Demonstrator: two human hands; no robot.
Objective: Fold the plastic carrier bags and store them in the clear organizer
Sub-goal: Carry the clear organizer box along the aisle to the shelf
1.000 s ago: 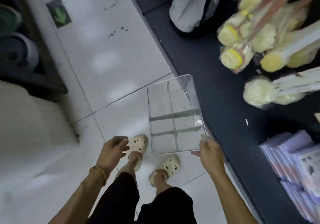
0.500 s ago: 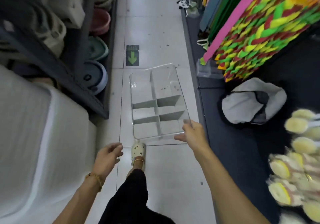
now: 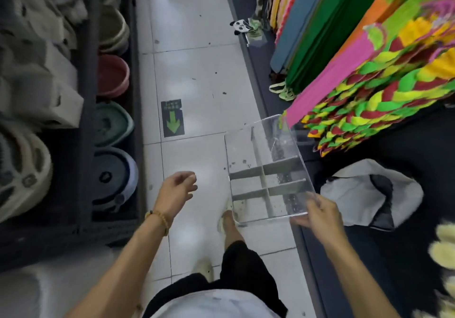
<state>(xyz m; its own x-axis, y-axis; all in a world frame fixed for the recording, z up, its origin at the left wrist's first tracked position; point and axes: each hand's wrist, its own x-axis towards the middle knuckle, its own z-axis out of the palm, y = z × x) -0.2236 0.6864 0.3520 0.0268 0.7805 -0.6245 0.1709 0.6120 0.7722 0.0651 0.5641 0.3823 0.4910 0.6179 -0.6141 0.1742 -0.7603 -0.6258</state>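
- Right hand (image 3: 317, 215) pinched the near-right corner of the clear organizer (image 3: 268, 170), fingers clamped on its rim; the box hung tilted over the tiled floor (image 3: 197, 66), w/ grey dividers inside and every compartment empty.
- Left hand (image 3: 176, 191) held nothing, fingers loosely curled and a bit apart, out in front, left of the organizer and not touching it.
- No plastic carrier bags could be picked out for sure; a pale crumpled bag (image 3: 369, 199) lay on the dark shelf (image 3: 418, 145) at right, just beside the organizer, but couldn't tell what it was.
- Step in hand looked like carrying the organizer to a work spot; folding not begun.
- To do it well: bring left hand under the far edge, since a one-corner pinch lets the box swing; keep it level; mind the bright fabric rolls (image 3: 357, 83) at far right and the basins (image 3: 113, 170) at left in the narrow aisle.
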